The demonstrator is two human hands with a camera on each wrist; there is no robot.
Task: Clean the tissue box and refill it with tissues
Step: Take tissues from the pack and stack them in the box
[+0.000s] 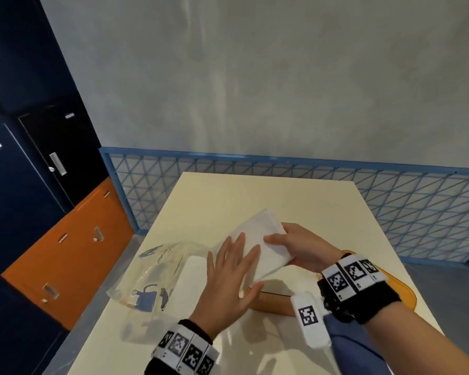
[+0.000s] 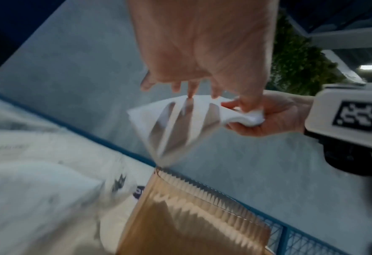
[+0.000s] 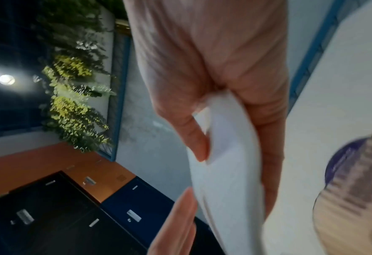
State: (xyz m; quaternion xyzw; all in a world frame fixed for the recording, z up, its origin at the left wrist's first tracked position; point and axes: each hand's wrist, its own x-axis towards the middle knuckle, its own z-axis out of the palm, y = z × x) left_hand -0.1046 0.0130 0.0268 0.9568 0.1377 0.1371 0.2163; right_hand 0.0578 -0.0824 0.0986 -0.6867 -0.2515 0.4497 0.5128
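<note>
The cream surface [image 1: 295,201] carries, at its 6 o'clock end, the tan tissue box [image 1: 274,303]; at 9 o'clock of the box lies an opened plastic wrapper [image 1: 152,269]. Above the box, the right hand [image 1: 303,247] clamps a white tissue stack [image 1: 257,239]; the left hand [image 1: 230,277], fingers straight, lies flat on the stack. Refilling seems underway, insertion remaining. Only the left wrist view shows the box's stitched edge.
</note>
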